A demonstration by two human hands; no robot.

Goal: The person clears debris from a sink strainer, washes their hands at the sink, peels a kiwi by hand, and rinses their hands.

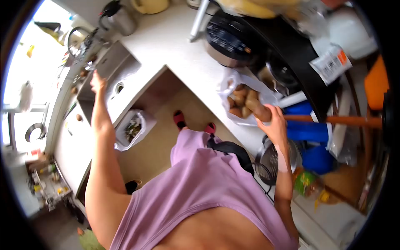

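My right hand [276, 127] is closed around a brown potato [261, 111] at the edge of a white plastic bag [227, 85]. Several more potatoes [240, 96] lie in the bag, which rests on the counter. On the other side, my left hand [99, 82] reaches over the sink [118, 64]. Its fingers look stretched out, with nothing visible in them, and they point at a shiny metal tap part [88, 65]. Whether they touch it I cannot tell, as the fingertips are small and blurred.
Below the counter stands a lined bin [134, 130] with scraps. A dark multicooker [228, 39] sits behind the potatoes, beside a black shelf [279, 46]. A metal colander [268, 160] is near my right forearm. A steel kettle [118, 18] stands beyond the sink.
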